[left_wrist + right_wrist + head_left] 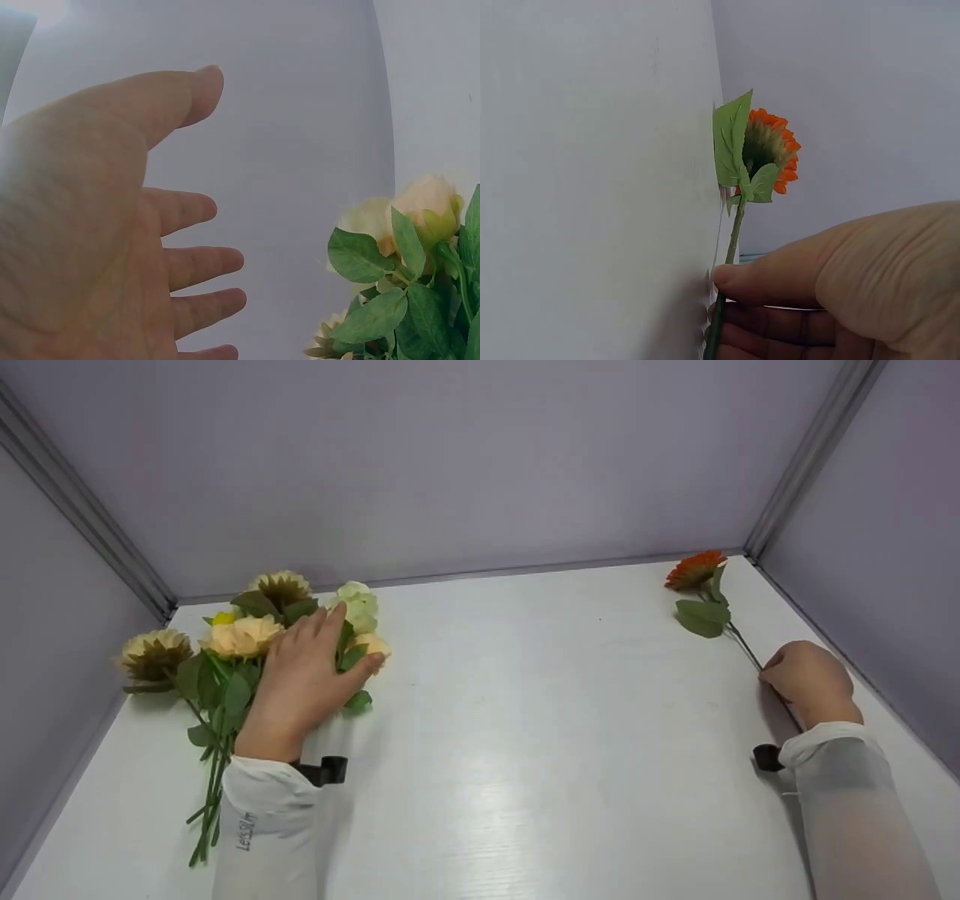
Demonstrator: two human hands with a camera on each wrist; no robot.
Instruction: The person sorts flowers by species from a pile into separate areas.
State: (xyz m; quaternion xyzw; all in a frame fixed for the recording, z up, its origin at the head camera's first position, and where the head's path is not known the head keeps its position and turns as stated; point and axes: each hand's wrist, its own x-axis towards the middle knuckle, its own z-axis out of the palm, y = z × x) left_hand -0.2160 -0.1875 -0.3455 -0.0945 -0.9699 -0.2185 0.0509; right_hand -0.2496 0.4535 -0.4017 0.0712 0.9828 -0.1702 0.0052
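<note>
At the right of the head view, my right hand (811, 679) pinches the dark stem of an orange flower (696, 571) between thumb and fingers. In the right wrist view the thumb (780, 274) lies across the green stem (733, 236), with the orange bloom (776, 146) and its leaves beyond. My left hand (304, 675) is spread above a bunch of flowers at the left, fingers straight and thumb out. Under and around it are a peach flower (241, 636), a pale green bloom (358, 607) and cream flowers (156, 654). The left wrist view shows the left palm (82, 247) holding nothing.
The white table (525, 720) lies between the two hands. Grey-lilac panels (480, 472) stand behind it and at both sides. Bunched green stems (212, 795) point toward the front left. A small yellow flower (223, 619) sits among the blooms.
</note>
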